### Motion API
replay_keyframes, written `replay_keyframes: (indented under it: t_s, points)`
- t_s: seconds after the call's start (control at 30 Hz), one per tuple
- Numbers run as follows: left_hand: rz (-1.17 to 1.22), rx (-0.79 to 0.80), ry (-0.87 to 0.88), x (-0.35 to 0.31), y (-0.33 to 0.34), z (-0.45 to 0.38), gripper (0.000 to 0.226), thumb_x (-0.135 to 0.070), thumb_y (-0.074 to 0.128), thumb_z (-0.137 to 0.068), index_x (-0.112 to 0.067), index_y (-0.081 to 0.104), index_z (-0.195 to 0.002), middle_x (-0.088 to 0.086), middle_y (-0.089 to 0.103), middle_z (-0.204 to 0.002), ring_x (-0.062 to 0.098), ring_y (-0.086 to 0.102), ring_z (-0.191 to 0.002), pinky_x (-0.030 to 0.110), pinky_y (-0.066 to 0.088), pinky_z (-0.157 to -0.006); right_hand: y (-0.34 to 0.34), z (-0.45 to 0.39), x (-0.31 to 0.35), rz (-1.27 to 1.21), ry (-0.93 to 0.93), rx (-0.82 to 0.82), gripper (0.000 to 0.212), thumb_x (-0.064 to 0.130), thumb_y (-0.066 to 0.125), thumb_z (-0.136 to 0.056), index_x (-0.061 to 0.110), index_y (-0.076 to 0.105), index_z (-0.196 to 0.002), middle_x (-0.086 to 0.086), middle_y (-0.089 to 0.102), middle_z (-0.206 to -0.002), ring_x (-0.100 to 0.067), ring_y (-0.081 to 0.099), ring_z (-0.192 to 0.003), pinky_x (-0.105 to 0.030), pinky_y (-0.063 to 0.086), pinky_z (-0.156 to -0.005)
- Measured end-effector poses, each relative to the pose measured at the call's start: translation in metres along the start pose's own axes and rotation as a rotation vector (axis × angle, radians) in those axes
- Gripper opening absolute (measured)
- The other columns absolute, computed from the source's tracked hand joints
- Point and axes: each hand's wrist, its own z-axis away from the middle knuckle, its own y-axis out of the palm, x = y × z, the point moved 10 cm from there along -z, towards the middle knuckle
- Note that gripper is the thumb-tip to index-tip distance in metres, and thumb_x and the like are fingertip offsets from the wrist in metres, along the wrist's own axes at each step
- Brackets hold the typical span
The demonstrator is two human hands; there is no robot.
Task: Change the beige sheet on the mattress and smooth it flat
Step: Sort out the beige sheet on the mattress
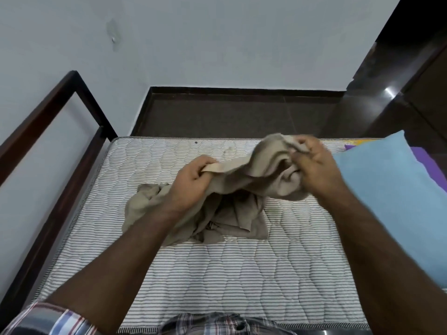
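Observation:
A crumpled beige sheet (239, 187) is bunched over the middle of the bare striped mattress (217, 274). My left hand (193, 180) grips one edge of the sheet, lifted off the mattress. My right hand (314, 163) holds another bunched part a little higher and to the right. The cloth between both hands sags in folds, and the remainder lies in a heap on the mattress below my left wrist.
A light blue pillow (396, 197) lies at the right on the mattress, over a purple cloth (425, 163). A dark bed frame rail (55, 146) runs along the left. Beyond the mattress are dark floor (237, 114) and a pale wall.

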Motion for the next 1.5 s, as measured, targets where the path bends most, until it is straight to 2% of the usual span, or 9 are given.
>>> replay_keyframes:
  t_s: [0.17, 0.3, 0.47, 0.63, 0.9, 1.03, 1.17, 1.33, 1.5]
  points:
    - [0.073, 0.282, 0.158, -0.082, 0.045, -0.018, 0.006, -0.007, 0.066, -0.088, -0.010, 0.071, -0.088, -0.004, 0.069, -0.077, 0.006, 0.062, -0.070, 0.023, 0.046, -0.067, 0.098, 0.031, 0.025, -0.042, -0.057, 0.456, 0.074, 0.020, 0.081, -0.079, 0.030, 0.045, -0.142, 0.009, 0.059, -0.137, -0.001, 0.056, -0.127, -0.024, 0.047, -0.104]
    - [0.133, 0.205, 0.024, -0.043, 0.016, -0.019, 0.020, -0.018, 0.075, -0.090, -0.005, 0.061, -0.084, -0.005, 0.056, -0.061, 0.007, 0.045, -0.053, 0.023, 0.032, -0.051, 0.059, 0.006, 0.033, 0.179, -0.149, 0.144, 0.007, 0.021, 0.073, -0.076, 0.024, 0.070, -0.082, 0.006, 0.069, -0.076, -0.004, 0.064, -0.076, -0.034, 0.050, -0.073]
    - [-0.298, 0.267, -0.116, 0.044, 0.000, 0.016, 0.029, -0.044, 0.064, -0.093, -0.026, 0.055, -0.072, -0.011, 0.052, -0.063, 0.006, 0.049, -0.059, 0.031, 0.041, -0.059, -0.004, -0.009, 0.051, 0.009, -0.168, -0.200, 0.003, 0.008, 0.064, -0.075, 0.010, 0.063, -0.074, -0.001, 0.058, -0.072, -0.012, 0.054, -0.071, -0.038, 0.046, -0.067]
    - [-0.236, 0.202, -0.254, 0.067, -0.036, 0.017, 0.020, -0.037, 0.076, -0.079, -0.023, 0.061, -0.079, -0.004, 0.059, -0.069, 0.010, 0.057, -0.065, 0.038, 0.047, -0.060, -0.044, -0.010, 0.026, 0.085, -0.050, -0.383, 0.010, 0.024, 0.067, -0.081, 0.014, 0.064, -0.082, -0.005, 0.065, -0.080, -0.021, 0.061, -0.076, -0.045, 0.054, -0.076]
    - [0.058, 0.392, 0.096, -0.051, 0.006, -0.010, 0.009, 0.001, 0.065, -0.087, 0.000, 0.068, -0.096, 0.006, 0.068, -0.091, 0.013, 0.061, -0.087, 0.030, 0.046, -0.079, 0.104, 0.023, 0.035, -0.040, -0.064, 0.370, 0.056, -0.002, 0.066, -0.085, 0.024, 0.059, -0.134, 0.005, 0.064, -0.133, -0.006, 0.059, -0.124, -0.026, 0.049, -0.104]
    - [0.114, 0.437, 0.103, -0.061, -0.003, -0.012, 0.026, 0.017, 0.060, -0.084, -0.006, 0.069, -0.092, -0.010, 0.070, -0.092, 0.009, 0.064, -0.093, 0.027, 0.048, -0.086, 0.126, 0.026, 0.024, 0.066, 0.024, 0.538, 0.047, 0.003, 0.080, -0.078, 0.018, 0.068, -0.121, 0.000, 0.073, -0.110, -0.010, 0.068, -0.106, -0.036, 0.058, -0.089]
    - [0.056, 0.463, -0.029, -0.025, -0.023, -0.007, 0.035, -0.006, 0.069, -0.079, -0.028, 0.068, -0.107, 0.009, 0.067, -0.101, 0.023, 0.063, -0.092, 0.033, 0.049, -0.082, 0.092, 0.006, 0.035, 0.002, -0.015, 0.258, 0.016, 0.000, 0.082, -0.072, 0.007, 0.068, -0.073, -0.006, 0.069, -0.069, -0.009, 0.063, -0.067, -0.032, 0.052, -0.062]
    - [-0.250, 0.540, -0.269, 0.055, -0.040, 0.015, 0.034, -0.045, 0.079, -0.074, -0.039, 0.063, -0.103, -0.011, 0.069, -0.098, 0.011, 0.068, -0.091, 0.041, 0.058, -0.080, 0.020, -0.012, 0.057, 0.081, -0.157, -0.148, 0.011, 0.016, 0.076, -0.070, 0.020, 0.067, -0.076, -0.008, 0.068, -0.082, -0.009, 0.062, -0.077, -0.036, 0.050, -0.076]
    - [-0.153, 0.404, -0.302, 0.056, -0.066, 0.006, 0.039, -0.045, 0.077, -0.071, -0.016, 0.073, -0.096, 0.012, 0.072, -0.094, 0.033, 0.069, -0.095, 0.049, 0.053, -0.080, 0.005, -0.009, 0.041, 0.057, -0.072, -0.201, 0.033, 0.019, 0.070, -0.071, 0.022, 0.073, -0.104, 0.000, 0.074, -0.103, -0.014, 0.070, -0.098, -0.045, 0.055, -0.095]
